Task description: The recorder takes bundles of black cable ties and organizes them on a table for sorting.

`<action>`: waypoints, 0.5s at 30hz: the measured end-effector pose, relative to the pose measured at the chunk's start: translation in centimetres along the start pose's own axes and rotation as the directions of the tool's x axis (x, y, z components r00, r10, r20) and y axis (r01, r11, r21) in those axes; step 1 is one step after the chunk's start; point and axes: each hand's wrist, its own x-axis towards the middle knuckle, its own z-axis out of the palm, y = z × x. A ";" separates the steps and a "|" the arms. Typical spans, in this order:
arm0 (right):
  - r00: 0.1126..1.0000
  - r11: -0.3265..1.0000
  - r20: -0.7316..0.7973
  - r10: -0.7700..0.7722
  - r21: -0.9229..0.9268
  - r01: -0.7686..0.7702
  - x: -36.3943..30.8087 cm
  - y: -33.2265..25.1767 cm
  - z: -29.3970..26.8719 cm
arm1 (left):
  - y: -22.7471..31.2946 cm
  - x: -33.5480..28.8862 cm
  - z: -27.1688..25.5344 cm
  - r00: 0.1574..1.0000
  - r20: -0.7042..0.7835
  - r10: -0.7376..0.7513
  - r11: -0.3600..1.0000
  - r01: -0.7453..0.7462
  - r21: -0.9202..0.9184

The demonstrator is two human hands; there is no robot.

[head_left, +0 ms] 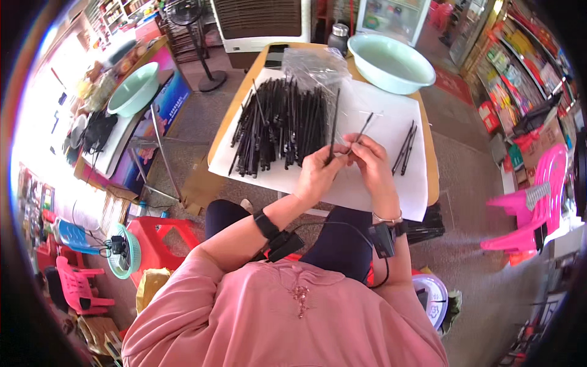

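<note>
Over the white sheet [413, 183] on the table, my left hand [318, 172] is closed on a thin black stick [334, 122], which points up and away from me. Close beside it, my right hand [372, 160] pinches another slim dark stick [365, 126], tilted to the right. The fingertips of both hands meet or nearly meet, and the lower ends of the sticks are hidden there. A large pile of similar black sticks [281, 122] lies to the left of my hands. To the right, a few more sticks [405, 147] lie together on the sheet.
Crumpled clear plastic [315, 64] lies behind the pile. A pale green basin [391, 64] stands at the table's far right corner, near a dark bottle [338, 37]. A dark flat object [276, 56] is at the far left. A pink chair [535, 208] stands on the right.
</note>
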 end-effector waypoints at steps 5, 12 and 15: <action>0.994 0.993 -0.025 -0.108 -0.043 0.107 0.2 0.5 -0.3 | -0.2 -0.1 0.2 0.998 0.027 -0.062 0.995 0.064 -0.071; 0.988 0.976 -0.056 -0.143 -0.174 0.131 -0.1 0.5 0.1 | -0.1 -0.4 0.5 0.999 0.004 -0.039 0.993 0.038 0.109; 0.985 0.960 -0.049 -0.167 -0.234 0.152 -0.1 0.3 0.3 | -0.5 -0.3 0.4 0.998 -0.012 -0.061 0.996 0.061 0.058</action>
